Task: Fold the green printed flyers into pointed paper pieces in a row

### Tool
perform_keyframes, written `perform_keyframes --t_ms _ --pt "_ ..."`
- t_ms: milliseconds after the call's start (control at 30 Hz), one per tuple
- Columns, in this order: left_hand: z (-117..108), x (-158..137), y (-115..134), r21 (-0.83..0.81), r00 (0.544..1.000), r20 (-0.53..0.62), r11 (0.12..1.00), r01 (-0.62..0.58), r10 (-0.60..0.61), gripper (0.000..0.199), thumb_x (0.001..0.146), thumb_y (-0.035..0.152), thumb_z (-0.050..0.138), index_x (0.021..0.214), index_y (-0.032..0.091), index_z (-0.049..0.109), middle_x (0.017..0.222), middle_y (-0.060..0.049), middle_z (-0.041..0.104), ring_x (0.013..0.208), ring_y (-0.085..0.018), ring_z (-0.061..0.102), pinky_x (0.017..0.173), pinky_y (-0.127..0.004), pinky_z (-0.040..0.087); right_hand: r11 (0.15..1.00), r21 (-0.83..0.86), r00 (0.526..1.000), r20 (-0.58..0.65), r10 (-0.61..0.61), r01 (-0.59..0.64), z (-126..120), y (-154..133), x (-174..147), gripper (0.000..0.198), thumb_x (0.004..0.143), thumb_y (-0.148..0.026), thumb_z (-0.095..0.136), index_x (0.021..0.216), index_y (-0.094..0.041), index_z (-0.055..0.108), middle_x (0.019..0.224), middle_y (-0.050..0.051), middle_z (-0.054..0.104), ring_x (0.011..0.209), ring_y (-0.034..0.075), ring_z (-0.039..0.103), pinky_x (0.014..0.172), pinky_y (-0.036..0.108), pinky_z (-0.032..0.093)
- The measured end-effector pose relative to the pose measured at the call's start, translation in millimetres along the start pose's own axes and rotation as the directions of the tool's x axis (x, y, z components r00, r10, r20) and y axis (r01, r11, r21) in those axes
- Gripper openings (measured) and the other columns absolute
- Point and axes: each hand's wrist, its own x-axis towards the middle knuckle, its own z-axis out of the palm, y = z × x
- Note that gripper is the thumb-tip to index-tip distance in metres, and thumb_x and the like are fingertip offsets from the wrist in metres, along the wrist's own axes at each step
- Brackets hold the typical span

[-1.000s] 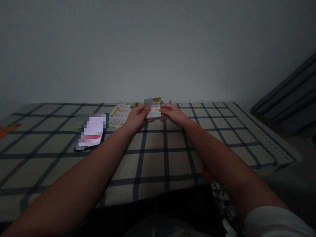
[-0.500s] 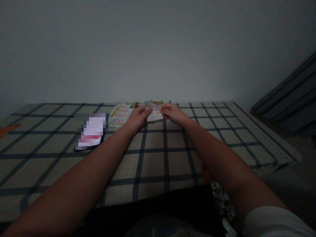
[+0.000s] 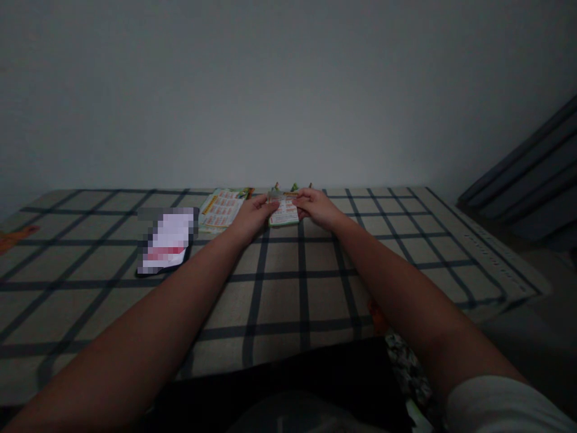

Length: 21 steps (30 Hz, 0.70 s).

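Observation:
Over the far middle of the table, a small printed packet point(image 3: 285, 213) with a white text panel and green edges is held between both hands. My left hand point(image 3: 255, 215) grips its left side, thumb on the front face. On its right edge, my right hand point(image 3: 314, 207) pinches with thumb and fingers. To the left of my left hand lie similar printed packets point(image 3: 220, 210), overlapping; I cannot tell how many. Small green tips point(image 3: 294, 187) show behind the held packet, and what they belong to is hidden.
A phone-like slab with a blurred bright screen point(image 3: 166, 240) lies on the left of the checked tablecloth point(image 3: 279, 300). An orange patch point(image 3: 15, 237) shows at the far left. The wall point(image 3: 288, 108) rises behind the table, and a dark curtain point(image 3: 536, 174) hangs at right.
The held packet has come down slightly and its top has tipped back, so more of the green tips behind it show. Both hands keep their grip.

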Motion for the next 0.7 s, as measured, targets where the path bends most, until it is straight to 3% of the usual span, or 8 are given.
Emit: perform_keyframes --t_ms 167,267,433,533,700 --pt "-3.3 3.7 -4.4 0.029 0.999 -0.034 0.999 -0.019 0.02 0.034 0.075 0.046 0.082 0.086 0.016 0.07 0.086 -0.006 0.075 0.076 -0.019 0.069 0.075 -0.033 0.057 1.0 0.007 1.0 -0.001 0.002 -0.002 0.8 1.3 0.9 0.01 0.091 -0.009 0.06 0.091 -0.019 0.059 0.064 -0.003 0.066 0.053 0.01 0.061 0.053 0.02 0.053" --pt "-4.5 6.2 -4.0 -0.003 0.997 -0.077 1.0 -0.022 0.022 0.035 0.074 0.045 0.082 0.088 0.016 0.069 0.084 -0.007 0.074 0.078 -0.021 0.07 0.08 -0.036 0.057 0.999 0.027 0.999 -0.022 -0.041 0.042 -0.1 1.5 0.8 0.023 0.091 -0.013 0.062 0.111 -0.022 0.057 0.066 -0.005 0.067 0.053 0.01 0.063 0.054 0.02 0.055" --pt "-2.0 8.3 0.6 -0.095 0.993 -0.116 0.995 -0.027 0.015 0.031 0.073 0.037 0.079 0.091 0.016 0.066 0.084 -0.006 0.073 0.082 -0.021 0.071 0.086 -0.039 0.058 0.994 0.013 0.994 0.029 -0.104 0.104 -1.7 4.8 1.8 0.022 0.085 -0.013 0.068 0.1 -0.023 0.056 0.076 -0.005 0.069 0.059 0.008 0.065 0.055 0.018 0.054" --pt "-0.3 6.7 2.9 -0.121 0.993 -0.121 0.993 -0.007 -0.007 0.024 0.075 0.03 0.077 0.089 0.016 0.063 0.086 -0.005 0.073 0.079 -0.02 0.071 0.078 -0.036 0.06 0.996 -0.031 0.995 0.052 -0.084 0.086 -0.4 8.6 2.3 0.02 0.081 -0.01 0.07 0.097 -0.02 0.063 0.083 -0.002 0.072 0.062 0.008 0.066 0.057 0.018 0.055" --pt "1.1 2.5 7.0 -0.163 0.995 -0.066 0.984 0.068 -0.08 0.021 0.078 0.022 0.074 0.095 0.016 0.064 0.093 -0.009 0.077 0.059 -0.013 0.067 0.054 -0.025 0.056 0.992 -0.078 0.993 0.065 -0.097 0.102 -1.2 6.8 0.0 0.015 0.082 -0.019 0.077 0.096 -0.018 0.071 0.076 0.0 0.071 0.064 0.01 0.066 0.06 0.02 0.056"
